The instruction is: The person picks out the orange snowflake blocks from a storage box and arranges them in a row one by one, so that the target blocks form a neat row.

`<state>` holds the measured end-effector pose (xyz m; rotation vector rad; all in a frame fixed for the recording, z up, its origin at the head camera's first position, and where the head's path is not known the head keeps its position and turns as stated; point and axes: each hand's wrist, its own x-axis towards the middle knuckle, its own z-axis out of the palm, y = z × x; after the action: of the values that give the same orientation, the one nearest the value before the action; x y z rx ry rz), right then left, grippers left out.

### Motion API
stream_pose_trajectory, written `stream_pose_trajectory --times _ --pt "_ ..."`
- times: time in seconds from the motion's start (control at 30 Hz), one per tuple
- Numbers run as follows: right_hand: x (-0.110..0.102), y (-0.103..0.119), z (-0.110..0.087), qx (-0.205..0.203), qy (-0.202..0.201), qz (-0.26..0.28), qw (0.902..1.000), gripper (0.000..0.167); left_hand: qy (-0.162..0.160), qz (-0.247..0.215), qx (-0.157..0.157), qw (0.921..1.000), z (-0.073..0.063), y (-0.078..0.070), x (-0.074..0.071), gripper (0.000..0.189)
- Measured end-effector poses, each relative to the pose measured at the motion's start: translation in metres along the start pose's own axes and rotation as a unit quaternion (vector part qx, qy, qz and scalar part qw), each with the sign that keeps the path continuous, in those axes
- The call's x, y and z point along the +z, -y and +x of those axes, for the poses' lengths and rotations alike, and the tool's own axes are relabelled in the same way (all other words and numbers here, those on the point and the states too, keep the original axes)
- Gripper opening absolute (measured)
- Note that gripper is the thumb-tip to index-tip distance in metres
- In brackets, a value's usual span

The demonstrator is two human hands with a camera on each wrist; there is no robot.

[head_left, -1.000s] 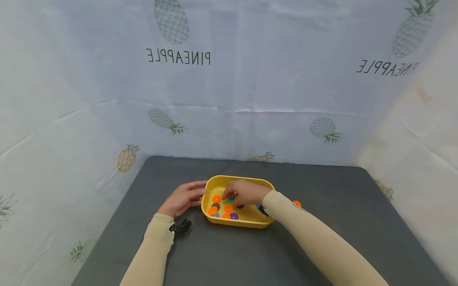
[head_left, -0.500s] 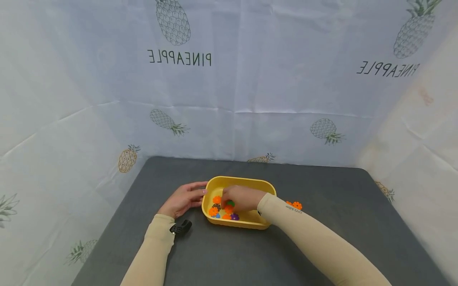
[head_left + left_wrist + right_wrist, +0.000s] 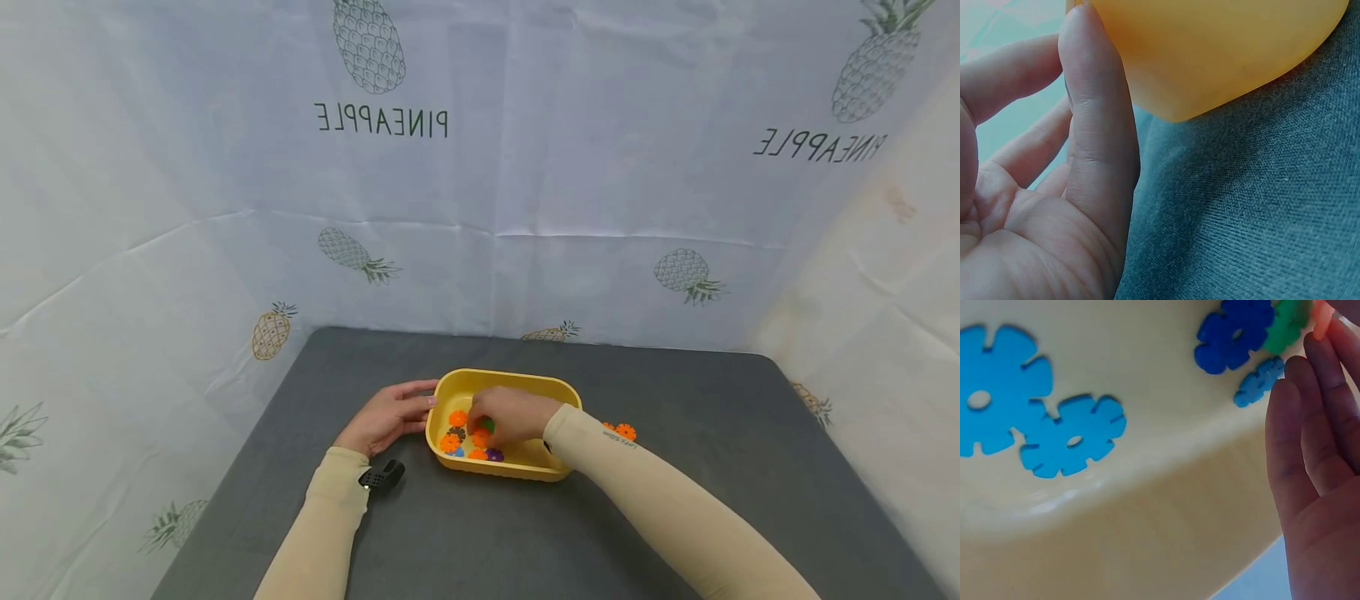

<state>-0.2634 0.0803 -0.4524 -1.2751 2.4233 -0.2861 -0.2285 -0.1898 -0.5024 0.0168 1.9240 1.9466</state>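
My right hand [image 3: 512,414] reaches into a yellow plastic bin [image 3: 517,471]. Between thumb and fingertips it pinches an orange interlocking snowflake disc [image 3: 1322,320], seen nearly edge-on in the right wrist view. Close to those fingers lie a green disc [image 3: 1286,326], a dark blue disc [image 3: 1234,334] and a small light blue one [image 3: 1259,382]. Two larger blue discs [image 3: 1075,437] overlap on the bin floor. At the bin's left end my left hand [image 3: 386,417] touches the wall with fairly straight fingers; its thumb [image 3: 1099,112] lies along the outside.
In the bin's left part are orange discs [image 3: 458,418], a dark disc [image 3: 456,433] and a purple disc [image 3: 495,455]. More orange discs [image 3: 626,432] lie on the dark table [image 3: 465,533] beyond my right sleeve. A printed pineapple cloth [image 3: 495,283] hangs behind the table.
My right hand has shifted slightly lower inside the bin, and its fingers have closed in over the discs. The left hand stays at the bin's left end.
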Motion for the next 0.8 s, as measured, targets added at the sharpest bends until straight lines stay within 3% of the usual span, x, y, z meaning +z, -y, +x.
stream_pose_trajectory --times 0.37,0.8 --pt "-0.018 -0.003 -0.013 0.018 -0.046 0.111 0.9925 0.033 0.0 0.0 -0.001 1.0 0.0 -0.001 0.0 0.067" --pt "-0.024 -0.005 -0.02 0.04 -0.094 0.229 0.9679 0.04 0.0 0.001 -0.003 1.0 -0.002 -0.001 0.001 0.065"
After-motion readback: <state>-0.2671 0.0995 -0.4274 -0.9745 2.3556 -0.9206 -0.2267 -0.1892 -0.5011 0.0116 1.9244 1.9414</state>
